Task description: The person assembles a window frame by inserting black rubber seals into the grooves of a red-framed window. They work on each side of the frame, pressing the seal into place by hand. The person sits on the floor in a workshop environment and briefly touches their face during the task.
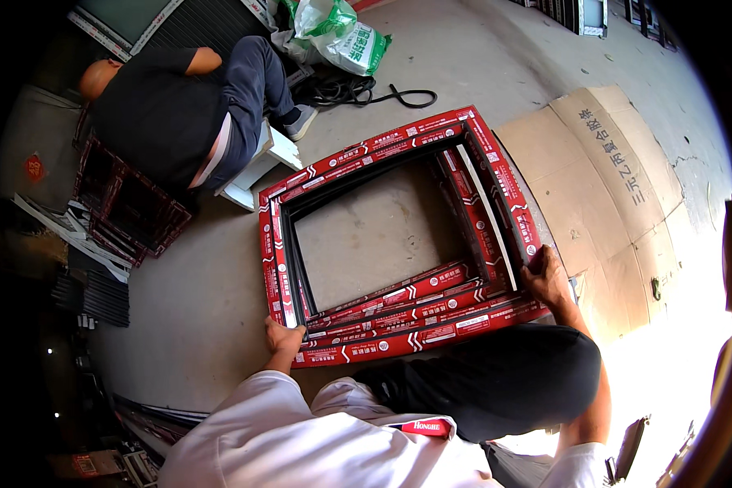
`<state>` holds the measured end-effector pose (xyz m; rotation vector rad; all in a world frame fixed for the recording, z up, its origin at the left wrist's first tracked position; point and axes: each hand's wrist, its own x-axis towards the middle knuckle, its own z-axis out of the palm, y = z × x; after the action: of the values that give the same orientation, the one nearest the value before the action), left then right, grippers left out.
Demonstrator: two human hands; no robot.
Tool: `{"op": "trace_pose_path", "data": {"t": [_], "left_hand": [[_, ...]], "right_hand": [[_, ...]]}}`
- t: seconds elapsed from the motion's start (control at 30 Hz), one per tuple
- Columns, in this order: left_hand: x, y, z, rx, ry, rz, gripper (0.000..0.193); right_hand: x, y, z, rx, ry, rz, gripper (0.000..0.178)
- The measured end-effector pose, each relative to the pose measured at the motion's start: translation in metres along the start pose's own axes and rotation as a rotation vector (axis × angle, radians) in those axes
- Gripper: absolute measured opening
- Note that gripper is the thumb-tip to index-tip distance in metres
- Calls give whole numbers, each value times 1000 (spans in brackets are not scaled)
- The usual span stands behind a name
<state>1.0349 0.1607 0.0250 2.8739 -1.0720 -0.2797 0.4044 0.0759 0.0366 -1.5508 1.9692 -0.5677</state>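
A rectangular window frame (366, 151) wrapped in red printed film lies in front of me, on top of more such frames that show through its opening. My left hand (285, 335) grips its near left corner, thumb over the inner edge. At the right side, near the corner, my right hand (548, 278) is closed around the outer rail, its fingers partly hidden beneath. Within the opening, the lower frames (415, 289) sit skewed to the top one. My bent knee (504, 378) in black trousers is just below the near rail.
A flattened cardboard sheet (618, 187) lies on the floor at right. At far left a co-worker (159, 114) sits on a white stool (260, 167) beside a stack of dark red frames (130, 199). Green-and-white bags (346, 41) and a black hose (411, 96) lie at the back.
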Motion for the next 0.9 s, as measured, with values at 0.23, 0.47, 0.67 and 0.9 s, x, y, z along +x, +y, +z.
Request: {"op": "trace_pose_path", "data": {"t": [0.23, 0.47, 0.67, 0.9], "left_hand": [[20, 7, -17, -15, -29, -42, 90], [1, 23, -8, 108, -159, -151, 85], [5, -6, 6, 104, -164, -148, 88], [-14, 65, 17, 251, 118, 574, 83]], "right_hand": [[5, -17, -28, 123, -141, -37, 54], [14, -3, -37, 181, -282, -41, 63], [26, 7, -20, 204, -289, -45, 67], [6, 7, -15, 283, -208, 99, 64]]}}
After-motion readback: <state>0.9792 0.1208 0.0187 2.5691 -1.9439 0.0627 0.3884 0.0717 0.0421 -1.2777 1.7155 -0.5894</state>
